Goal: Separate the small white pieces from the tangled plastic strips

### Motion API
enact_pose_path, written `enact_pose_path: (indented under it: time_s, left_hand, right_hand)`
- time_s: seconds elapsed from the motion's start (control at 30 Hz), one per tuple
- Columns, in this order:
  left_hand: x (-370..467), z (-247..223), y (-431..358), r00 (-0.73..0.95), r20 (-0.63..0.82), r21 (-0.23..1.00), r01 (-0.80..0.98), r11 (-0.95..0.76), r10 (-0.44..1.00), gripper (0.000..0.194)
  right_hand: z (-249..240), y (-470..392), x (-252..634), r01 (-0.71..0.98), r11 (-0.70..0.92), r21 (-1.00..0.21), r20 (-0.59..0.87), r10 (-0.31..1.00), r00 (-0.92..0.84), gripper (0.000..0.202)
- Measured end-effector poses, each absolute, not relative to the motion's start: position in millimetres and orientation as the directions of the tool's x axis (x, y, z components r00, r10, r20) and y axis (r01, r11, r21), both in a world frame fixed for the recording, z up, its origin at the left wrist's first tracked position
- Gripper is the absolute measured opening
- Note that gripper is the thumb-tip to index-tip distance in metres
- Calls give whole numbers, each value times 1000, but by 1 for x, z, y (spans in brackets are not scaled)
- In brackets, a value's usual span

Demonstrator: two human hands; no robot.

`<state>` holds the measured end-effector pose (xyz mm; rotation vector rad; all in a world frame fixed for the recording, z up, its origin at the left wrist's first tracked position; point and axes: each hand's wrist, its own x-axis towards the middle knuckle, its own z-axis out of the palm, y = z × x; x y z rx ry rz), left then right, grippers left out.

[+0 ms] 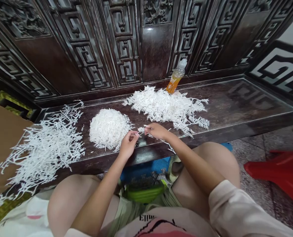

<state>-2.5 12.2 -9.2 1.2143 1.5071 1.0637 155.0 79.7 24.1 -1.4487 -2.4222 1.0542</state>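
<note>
Both hands are close together over the front part of a dark wooden bench [225,113]. My left hand [129,142] pinches a small white piece between thumb and fingertips. Just to its right, my right hand [156,131] is closed on a white branched strand [169,146] that hangs below the palm. Left of my left hand lies a rounded heap of small white pieces [109,128]. Behind my right hand spreads a larger pile of white branched pieces [163,105]. At the far left is a loose pile of long bare white branches [49,148].
An orange-labelled bottle [176,77] stands behind the larger pile, against the carved wooden backrest [157,49]. Cardboard [5,135] lies at the left. Blue and green objects sit below the bench edge between the knees. A red plastic object [279,171] is at the right.
</note>
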Motion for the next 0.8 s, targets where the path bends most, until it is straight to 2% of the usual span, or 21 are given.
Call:
enact_pose_path:
  time_s: [0.1, 0.17, 0.27, 0.37, 0.63, 0.8]
  left_hand:
    - [-1, -11, 11, -109, -139, 962, 220, 160, 984, 20]
    - [1, -11, 10, -112, -170, 964, 189, 189, 979, 19]
    - [6, -11, 8, -74, -236, 968, 73, 242, 969, 20]
    - [9, -10, 6, -48, -268, 963, -27, 267, 962, 24]
    - [6, -12, 9, -172, -285, 956, -118, 267, 943, 26]
    - [4, -14, 11, -253, -236, 972, -81, 222, 938, 22]
  right_hand:
    - [24, 78, 154, 729, 296, -618, -236, 814, -531, 30]
    - [22, 78, 154, 724, 311, -615, -188, 835, -518, 31]
    - [19, 79, 155, 718, 336, -610, -115, 859, -499, 31]
    - [17, 76, 153, 712, 343, -613, -130, 845, -518, 31]
    - [12, 71, 146, 720, 355, -596, -155, 829, -538, 34]
    - [14, 69, 145, 724, 369, -583, -151, 827, -542, 38]
